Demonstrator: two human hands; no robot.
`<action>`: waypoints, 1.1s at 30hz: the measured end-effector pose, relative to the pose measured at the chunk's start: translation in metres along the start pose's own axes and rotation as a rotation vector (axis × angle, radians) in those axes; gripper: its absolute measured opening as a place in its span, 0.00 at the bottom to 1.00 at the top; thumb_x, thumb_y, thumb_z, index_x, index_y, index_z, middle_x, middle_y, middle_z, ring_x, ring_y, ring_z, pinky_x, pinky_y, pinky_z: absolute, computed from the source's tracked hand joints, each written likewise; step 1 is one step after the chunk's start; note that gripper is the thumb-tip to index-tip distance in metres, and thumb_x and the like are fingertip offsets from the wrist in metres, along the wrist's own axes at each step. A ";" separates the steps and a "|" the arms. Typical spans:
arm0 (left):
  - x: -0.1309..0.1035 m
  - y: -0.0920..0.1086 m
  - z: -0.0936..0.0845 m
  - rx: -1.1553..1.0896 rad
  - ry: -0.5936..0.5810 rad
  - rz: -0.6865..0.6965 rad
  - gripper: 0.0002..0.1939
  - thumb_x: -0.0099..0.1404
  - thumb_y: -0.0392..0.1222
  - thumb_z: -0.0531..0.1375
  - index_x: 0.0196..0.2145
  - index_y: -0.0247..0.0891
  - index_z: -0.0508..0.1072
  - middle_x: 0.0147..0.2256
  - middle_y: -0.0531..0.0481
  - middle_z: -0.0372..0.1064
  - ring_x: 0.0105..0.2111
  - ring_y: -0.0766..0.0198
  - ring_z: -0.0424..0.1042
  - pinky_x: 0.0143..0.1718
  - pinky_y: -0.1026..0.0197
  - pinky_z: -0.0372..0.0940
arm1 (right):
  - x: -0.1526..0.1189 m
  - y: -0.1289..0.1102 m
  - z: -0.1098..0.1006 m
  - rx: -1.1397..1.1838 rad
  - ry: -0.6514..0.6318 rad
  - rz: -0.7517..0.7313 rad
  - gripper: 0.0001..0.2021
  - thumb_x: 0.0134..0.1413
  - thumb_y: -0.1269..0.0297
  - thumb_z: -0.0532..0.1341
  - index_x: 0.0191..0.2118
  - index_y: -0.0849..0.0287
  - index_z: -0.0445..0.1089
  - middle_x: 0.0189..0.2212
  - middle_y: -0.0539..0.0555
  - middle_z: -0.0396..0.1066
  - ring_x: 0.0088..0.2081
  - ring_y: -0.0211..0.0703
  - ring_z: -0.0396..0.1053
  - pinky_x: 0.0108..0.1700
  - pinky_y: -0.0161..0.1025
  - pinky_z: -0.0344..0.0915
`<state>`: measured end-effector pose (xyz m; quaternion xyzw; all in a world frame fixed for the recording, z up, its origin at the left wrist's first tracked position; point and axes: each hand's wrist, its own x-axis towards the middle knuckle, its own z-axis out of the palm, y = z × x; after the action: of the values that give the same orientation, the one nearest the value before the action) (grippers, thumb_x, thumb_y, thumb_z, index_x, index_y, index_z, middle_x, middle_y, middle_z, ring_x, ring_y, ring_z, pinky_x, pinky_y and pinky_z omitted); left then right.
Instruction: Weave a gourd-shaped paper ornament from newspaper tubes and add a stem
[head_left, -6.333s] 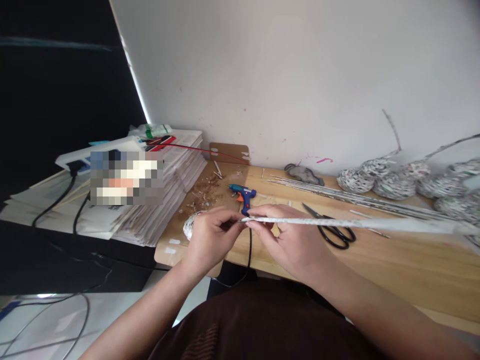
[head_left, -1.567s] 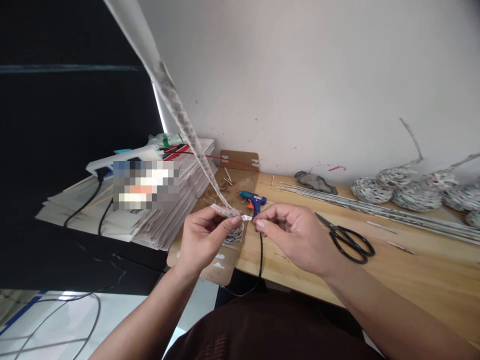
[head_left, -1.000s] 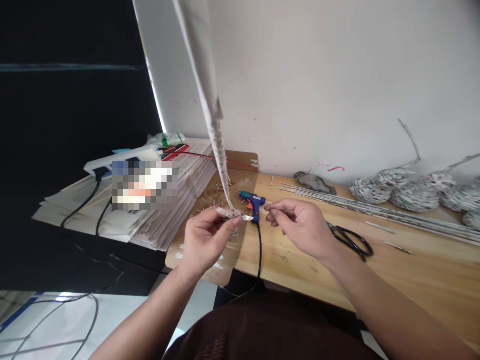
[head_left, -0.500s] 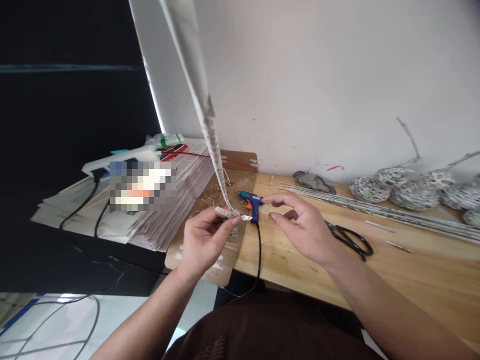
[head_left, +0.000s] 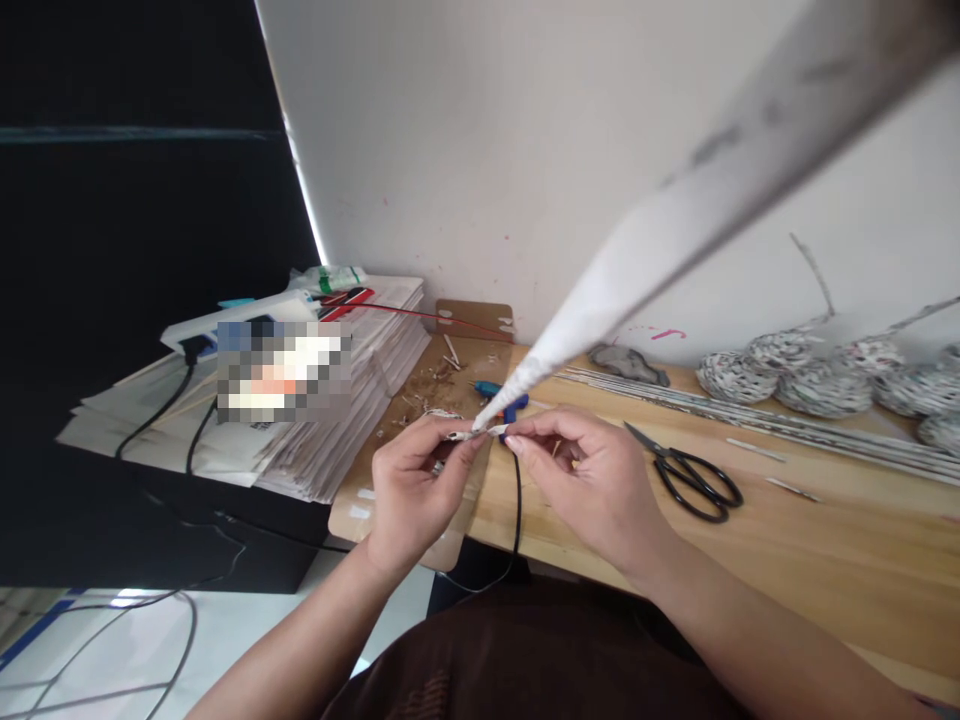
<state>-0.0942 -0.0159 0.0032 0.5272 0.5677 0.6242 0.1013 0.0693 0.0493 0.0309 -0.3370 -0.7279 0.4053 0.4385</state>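
Between thumb and fingers, my left hand [head_left: 416, 485] pinches the left part of a small flattened paper piece [head_left: 496, 431]. My right hand [head_left: 604, 480] is closed in a pinch at its right end. From this piece a long white rolled-paper strip [head_left: 607, 290] rises toward the upper right, widening close to the camera. Just behind the fingers lies a blue glue gun [head_left: 489, 389], partly covered by the strip and my right hand. Black-handled scissors [head_left: 691, 478] rest to the right of my right hand.
Left stands a paper stack [head_left: 375, 350] with a white power strip [head_left: 240, 318] on top. A littered cardboard sheet [head_left: 352, 520] covers the table's left end. Thin paper rods [head_left: 750, 416], woven paper balls [head_left: 739, 375] and a grey cloth-like item [head_left: 628, 363] lie along the wall.
The long paper strip has swung from upper left to upper right. My right hand has moved left and now pinches the small paper piece beside my left hand, uncovering the scissors.
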 end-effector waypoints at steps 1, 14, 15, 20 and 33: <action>0.000 0.000 0.000 0.029 0.002 0.030 0.06 0.61 0.36 0.67 0.37 0.42 0.83 0.38 0.47 0.81 0.39 0.57 0.80 0.43 0.58 0.74 | 0.000 0.001 0.000 0.024 -0.006 0.021 0.05 0.56 0.62 0.67 0.36 0.56 0.79 0.32 0.54 0.79 0.30 0.41 0.72 0.32 0.39 0.68; 0.000 -0.004 0.000 0.176 -0.055 0.269 0.17 0.60 0.25 0.63 0.42 0.44 0.81 0.40 0.50 0.81 0.41 0.60 0.80 0.48 0.58 0.72 | 0.007 0.009 0.002 0.201 -0.108 0.274 0.07 0.53 0.61 0.66 0.30 0.59 0.75 0.25 0.50 0.72 0.27 0.36 0.65 0.30 0.35 0.62; 0.000 -0.004 0.000 0.173 -0.054 0.267 0.17 0.60 0.25 0.63 0.42 0.44 0.81 0.41 0.50 0.81 0.41 0.61 0.80 0.48 0.58 0.72 | 0.008 0.009 0.001 0.257 -0.132 0.314 0.08 0.52 0.60 0.67 0.29 0.59 0.75 0.24 0.49 0.70 0.25 0.34 0.62 0.28 0.34 0.60; 0.000 -0.006 0.001 0.126 -0.043 0.277 0.17 0.60 0.25 0.64 0.42 0.43 0.81 0.40 0.51 0.81 0.40 0.62 0.79 0.44 0.61 0.72 | 0.009 0.007 0.001 0.624 -0.226 0.567 0.15 0.44 0.56 0.73 0.26 0.59 0.70 0.18 0.43 0.58 0.19 0.28 0.47 0.20 0.32 0.41; 0.008 -0.012 -0.013 -0.370 -0.063 -0.156 0.03 0.62 0.36 0.68 0.35 0.39 0.83 0.36 0.47 0.82 0.37 0.59 0.82 0.41 0.61 0.77 | 0.011 0.044 -0.023 0.010 -0.239 0.280 0.11 0.56 0.56 0.64 0.30 0.59 0.73 0.24 0.48 0.68 0.24 0.34 0.58 0.28 0.36 0.56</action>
<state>-0.1133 -0.0141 0.0002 0.4730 0.4789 0.6914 0.2624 0.0916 0.0851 0.0029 -0.3821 -0.7188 0.5032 0.2899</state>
